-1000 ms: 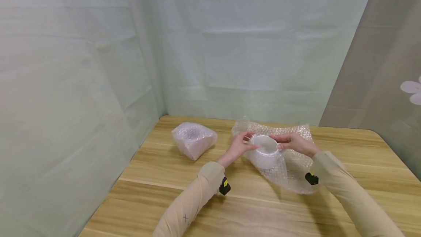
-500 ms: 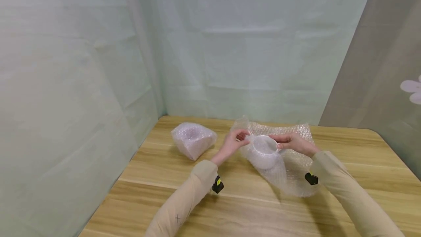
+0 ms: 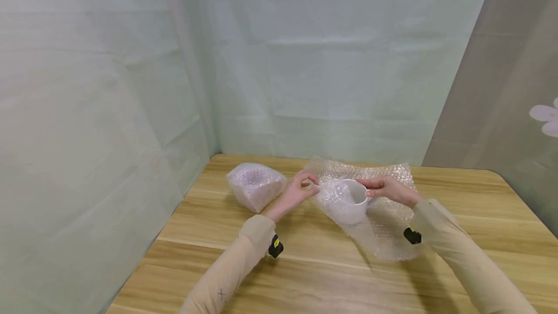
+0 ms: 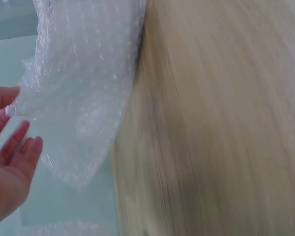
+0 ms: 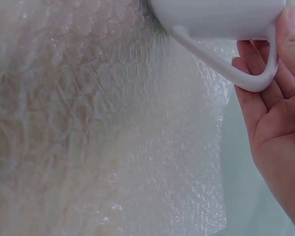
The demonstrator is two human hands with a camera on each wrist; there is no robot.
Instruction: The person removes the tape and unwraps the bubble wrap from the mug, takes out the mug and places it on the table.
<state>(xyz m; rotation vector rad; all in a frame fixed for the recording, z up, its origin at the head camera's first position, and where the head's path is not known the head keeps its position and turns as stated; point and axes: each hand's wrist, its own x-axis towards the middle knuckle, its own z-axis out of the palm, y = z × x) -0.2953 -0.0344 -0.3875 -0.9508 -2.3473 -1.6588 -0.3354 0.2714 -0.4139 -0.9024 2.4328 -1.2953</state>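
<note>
A white mug (image 3: 354,214) stands on a sheet of bubble wrap (image 3: 394,241) at the table's right of centre, its mouth facing up. With the right hand (image 3: 391,191) I hold the mug at its rim beside the handle. The right wrist view shows the handle (image 5: 221,69), with thumb and fingers of that hand around its upper end. My left hand (image 3: 298,189) pinches a corner of the wrap to the left of the mug. In the left wrist view the wrap (image 4: 88,73) stretches away from the fingertips. Part of it still covers the mug's left side.
A bundle in bubble wrap (image 3: 256,185) sits at the back left of the wooden table (image 3: 331,280), close behind my left forearm. Pale cloth (image 3: 340,71) hangs behind the table and on its left side.
My left hand has moved left from the mug's rim, pulling the wrap's corner along. The wrap has come off part of the mug's mouth. The right hand keeps its place.
</note>
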